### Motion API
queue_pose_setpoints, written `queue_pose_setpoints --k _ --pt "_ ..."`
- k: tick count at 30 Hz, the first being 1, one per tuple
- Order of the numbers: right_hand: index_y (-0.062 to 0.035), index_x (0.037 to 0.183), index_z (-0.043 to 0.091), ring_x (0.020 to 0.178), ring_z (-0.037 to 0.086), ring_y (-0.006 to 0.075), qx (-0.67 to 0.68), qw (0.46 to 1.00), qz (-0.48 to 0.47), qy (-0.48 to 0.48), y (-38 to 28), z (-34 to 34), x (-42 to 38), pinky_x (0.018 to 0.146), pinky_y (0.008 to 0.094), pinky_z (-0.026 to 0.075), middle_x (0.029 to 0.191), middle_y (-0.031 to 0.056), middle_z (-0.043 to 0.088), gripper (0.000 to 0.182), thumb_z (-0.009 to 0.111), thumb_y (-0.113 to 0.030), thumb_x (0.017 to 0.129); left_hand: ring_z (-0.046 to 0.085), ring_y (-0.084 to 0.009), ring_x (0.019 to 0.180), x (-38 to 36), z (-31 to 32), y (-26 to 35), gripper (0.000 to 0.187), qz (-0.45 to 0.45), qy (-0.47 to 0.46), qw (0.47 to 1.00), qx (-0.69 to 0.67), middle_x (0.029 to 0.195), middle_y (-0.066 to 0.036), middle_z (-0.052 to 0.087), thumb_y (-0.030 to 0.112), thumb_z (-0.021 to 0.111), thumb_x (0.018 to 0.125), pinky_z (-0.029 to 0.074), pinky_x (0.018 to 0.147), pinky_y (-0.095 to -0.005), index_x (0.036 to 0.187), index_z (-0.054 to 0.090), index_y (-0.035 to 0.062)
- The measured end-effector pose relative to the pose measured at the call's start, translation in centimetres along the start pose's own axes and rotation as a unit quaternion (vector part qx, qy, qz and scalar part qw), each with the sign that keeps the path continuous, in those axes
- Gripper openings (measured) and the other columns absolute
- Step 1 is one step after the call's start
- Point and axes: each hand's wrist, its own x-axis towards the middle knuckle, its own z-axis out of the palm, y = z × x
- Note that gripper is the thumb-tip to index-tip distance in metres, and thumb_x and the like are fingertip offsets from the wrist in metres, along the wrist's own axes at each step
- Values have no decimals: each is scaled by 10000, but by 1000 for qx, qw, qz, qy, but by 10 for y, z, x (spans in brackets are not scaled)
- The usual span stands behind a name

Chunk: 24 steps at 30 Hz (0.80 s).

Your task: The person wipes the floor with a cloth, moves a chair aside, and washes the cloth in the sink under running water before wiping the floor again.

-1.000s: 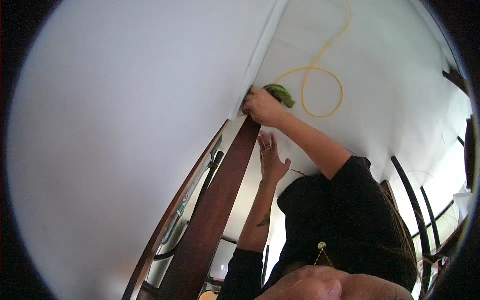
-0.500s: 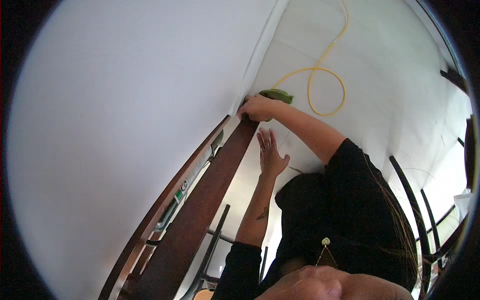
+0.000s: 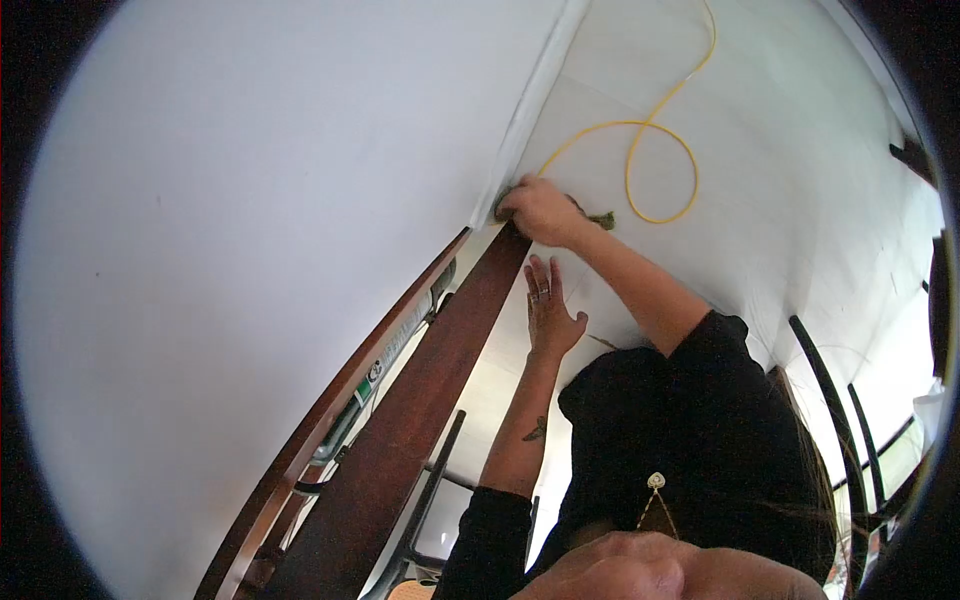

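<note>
My right hand (image 3: 545,210) is closed over a dark green cloth (image 3: 603,219) at the far end of a dark brown wooden board (image 3: 430,375), close to the foot of the white wall. Bits of the cloth show on both sides of the hand; the rest is hidden under it. Lower down, beside the board's right edge, my left hand (image 3: 552,315) holds nothing. Its fingers are apart, with a ring on one of them.
A yellow cable (image 3: 695,180) loops over the pale floor (image 3: 760,150). The white wall (image 3: 250,200) fills the left side. A bottle with a green and white label (image 3: 368,380) lies between the rail (image 3: 330,405) and the board. Dark chair legs (image 3: 830,400) stand at right.
My right hand has moved slightly right and up in the view, with the cloth, whose loose end has shifted right and down. My left hand stays spread near the board.
</note>
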Motion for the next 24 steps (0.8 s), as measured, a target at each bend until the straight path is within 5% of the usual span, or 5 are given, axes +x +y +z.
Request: queue_pose_setpoints --k 4,10,14,20,24 --pt "-59 842 672 874 590 310 20 993 -35 -111 10 27 12 840 392 450 856 139 660 275 484 -60 641 16 -424 1385 2 3 0 1045 37 18 999 -11 1498 -248 0 178 705 648 157 1106 -506 1459 53 81" --pt "-32 918 639 875 590 188 536 833 139 -5 -51 -32 -19 862 313 441 893 63 654 353 417 12 647 155 -462 1338 -1 12 -2 944 0 -11 1000 11 1444 -282 183 211 688 653 163 1105 -498 1416 166 21" --pt "-52 928 652 1048 504 281 231 966 3 112 -62 -3 -41 957 362 385 958 124 637 362 418 24 662 217 -445 1315 -3 13 -6 883 15 -49 998 -37 1418 -279 241 219 677 665 175 1101 -502 1383 212 1" --pt "-36 819 663 829 578 202 422 894 147 -6 -49 -39 -26 802 335 454 780 97 632 246 454 -14 689 126 -458 1348 0 -2 8 945 -22 -58 998 3 1450 -278 161 200 685 671 154 1115 -490 1425 139 34" --pt "-15 724 607 787 560 201 318 895 155 272 -18 -180 -32 761 310 444 797 87 603 235 413 -144 696 49 -445 1373 -1 -10 17 1012 -8 -22 999 27 1483 -273 33 178 700 669 140 1120 -481 1450 69 52"
